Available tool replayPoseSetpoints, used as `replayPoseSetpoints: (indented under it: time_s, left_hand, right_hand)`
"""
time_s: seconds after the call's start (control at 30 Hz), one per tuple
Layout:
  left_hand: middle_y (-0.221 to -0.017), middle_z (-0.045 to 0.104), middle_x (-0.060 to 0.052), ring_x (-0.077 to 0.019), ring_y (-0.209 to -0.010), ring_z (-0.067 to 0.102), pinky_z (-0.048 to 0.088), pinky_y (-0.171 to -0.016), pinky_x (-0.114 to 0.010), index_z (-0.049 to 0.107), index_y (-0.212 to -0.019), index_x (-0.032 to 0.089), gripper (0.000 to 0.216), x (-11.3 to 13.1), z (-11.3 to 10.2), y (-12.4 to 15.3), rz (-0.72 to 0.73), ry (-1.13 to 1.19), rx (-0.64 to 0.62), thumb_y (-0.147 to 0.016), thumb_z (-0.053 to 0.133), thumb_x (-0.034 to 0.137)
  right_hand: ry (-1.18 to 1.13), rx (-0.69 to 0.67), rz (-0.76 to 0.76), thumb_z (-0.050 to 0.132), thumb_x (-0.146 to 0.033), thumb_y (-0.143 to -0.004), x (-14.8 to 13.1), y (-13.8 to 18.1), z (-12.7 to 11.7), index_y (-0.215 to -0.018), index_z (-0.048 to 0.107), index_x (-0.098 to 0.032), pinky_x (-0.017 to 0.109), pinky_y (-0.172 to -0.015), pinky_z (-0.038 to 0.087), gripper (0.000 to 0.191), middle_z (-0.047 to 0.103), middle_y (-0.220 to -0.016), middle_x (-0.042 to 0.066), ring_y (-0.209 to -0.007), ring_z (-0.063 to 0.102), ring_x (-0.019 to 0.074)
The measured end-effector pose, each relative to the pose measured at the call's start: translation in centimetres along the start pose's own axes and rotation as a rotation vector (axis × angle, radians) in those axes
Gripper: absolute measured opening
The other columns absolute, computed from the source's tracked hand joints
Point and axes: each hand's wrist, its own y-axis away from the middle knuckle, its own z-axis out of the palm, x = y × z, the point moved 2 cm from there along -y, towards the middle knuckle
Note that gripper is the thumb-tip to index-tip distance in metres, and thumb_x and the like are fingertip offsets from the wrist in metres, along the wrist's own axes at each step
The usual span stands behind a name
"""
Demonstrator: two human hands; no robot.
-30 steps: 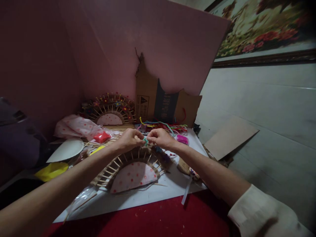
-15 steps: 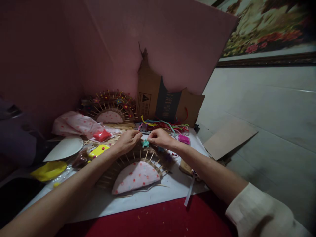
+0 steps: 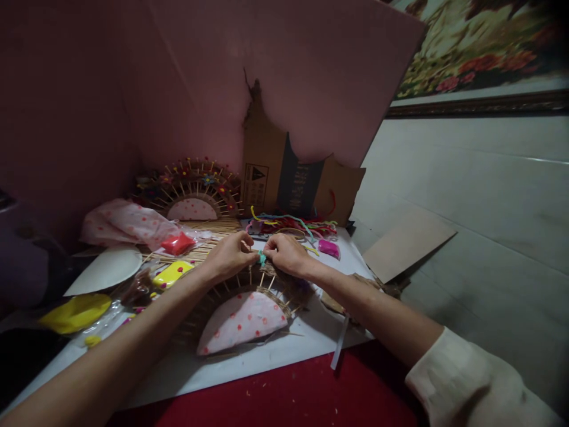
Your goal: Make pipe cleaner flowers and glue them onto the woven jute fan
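A half-round fan-shaped craft piece (image 3: 244, 320), covered in white dotted cloth with thin sticks fanning out through brown twine, lies in front of me. At its upper edge sits a small turquoise flower-like piece (image 3: 262, 258), perhaps of fuzzy wire. My left hand (image 3: 229, 256) pinches it from the left, thumb and forefinger at its side. From the right, the bent fingers of my right hand (image 3: 287, 254) close on its other side. The fingertips hide part of it.
A finished-looking fan (image 3: 191, 196) with coloured flowers stands at the back, beside torn cardboard (image 3: 302, 184). Coloured fuzzy wires (image 3: 293, 225), a magenta packet (image 3: 329, 249) and a yellow packet (image 3: 172, 274) lie around. A glue stick (image 3: 340, 344) rests at the right front.
My left hand has come down and right onto the turquoise piece, which now looks narrower between both hands. The whole view has shifted slightly.
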Motion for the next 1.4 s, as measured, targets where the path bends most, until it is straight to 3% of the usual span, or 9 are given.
replayPoseSetpoints:
  time_s: [0.27, 0.4, 0.53, 0.7, 0.93, 1.13, 1.4]
  left_hand:
    - [-0.068, 0.067, -0.001, -0.0176, -0.061, 0.06, 0.04, -0.054, -0.026, 0.06, -0.084, 0.02, 0.026, 0.0, 0.2, 0.1, 0.001, -0.119, 0.032, -0.061, 0.063, 0.033]
    - [-0.069, 0.067, -0.001, -0.0178, -0.062, 0.06, 0.04, -0.054, -0.025, 0.06, -0.083, 0.02, 0.026, 0.1, 0.2, 0.1, -0.018, -0.132, 0.035, -0.061, 0.064, 0.034]
    - [-0.068, 0.067, -0.001, -0.0183, -0.062, 0.06, 0.04, -0.053, -0.025, 0.06, -0.084, 0.02, 0.029, 0.1, 0.2, 0.2, -0.024, -0.107, 0.042, -0.06, 0.065, 0.036]
    - [-0.068, 0.066, -0.002, -0.018, -0.061, 0.059, 0.04, -0.053, -0.025, 0.061, -0.084, 0.019, 0.029, 0.2, 0.1, 0.3, -0.016, -0.069, 0.046, -0.06, 0.065, 0.035]
    - [-0.063, 0.062, 0.0, -0.016, -0.059, 0.056, 0.04, -0.054, -0.025, 0.061, -0.078, 0.018, 0.016, 0.1, 0.1, 0.2, -0.024, 0.005, 0.081, -0.065, 0.056, 0.025]
    - [-0.063, 0.061, 0.0, -0.0149, -0.058, 0.055, 0.041, -0.056, -0.025, 0.06, -0.08, 0.016, 0.02, 0.1, 0.1, 0.2, -0.034, 0.043, 0.078, -0.061, 0.053, 0.017]
    - [-0.064, 0.062, 0.0, -0.0143, -0.057, 0.055, 0.041, -0.054, -0.025, 0.06, -0.08, 0.016, 0.021, 0.2, 0.2, 0.3, -0.052, 0.088, 0.08, -0.059, 0.055, 0.018]
  right_hand:
    - [-0.112, 0.01, 0.042, 0.052, -0.026, -0.079, 1.0, -0.4, -0.9, -0.088, 0.065, -0.017, 0.026, -0.068, 0.036, 0.018, 0.064, -0.086, 0.006, -0.078, 0.054, 0.0166]
    - [-0.238, -0.136, 0.071, 0.059, -0.031, -0.076, 1.4, -0.7, -0.7, -0.091, 0.064, -0.012, 0.024, -0.063, 0.038, 0.025, 0.063, -0.079, 0.004, -0.071, 0.054, 0.0142]
    - [-0.43, -0.244, 0.126, 0.068, -0.024, -0.068, 0.9, -0.6, -0.5, -0.097, 0.062, -0.01, 0.02, -0.058, 0.037, 0.033, 0.059, -0.07, 0.0, -0.063, 0.051, 0.0106]
    - [-0.595, -0.285, 0.187, 0.066, -0.014, -0.065, 0.1, -0.3, -0.8, -0.085, 0.063, -0.012, 0.02, -0.06, 0.037, 0.02, 0.058, -0.067, -0.002, -0.062, 0.051, 0.0091]
    - [-0.72, -0.275, 0.255, 0.071, -0.017, -0.058, -0.1, 0.0, -0.9, -0.074, 0.064, -0.013, 0.021, -0.058, 0.034, 0.018, 0.058, -0.062, -0.003, -0.06, 0.048, 0.0084]
    - [-0.757, -0.236, 0.237, 0.075, -0.017, -0.052, 0.3, -0.3, 0.0, -0.071, 0.063, -0.012, 0.02, -0.056, 0.034, 0.023, 0.054, -0.059, -0.005, -0.056, 0.047, 0.0073]
    - [-0.75, -0.177, 0.234, 0.075, -0.016, -0.051, 0.7, -0.5, 1.0, -0.071, 0.061, -0.012, 0.02, -0.05, 0.032, 0.025, 0.049, -0.053, -0.007, -0.05, 0.042, 0.0062]
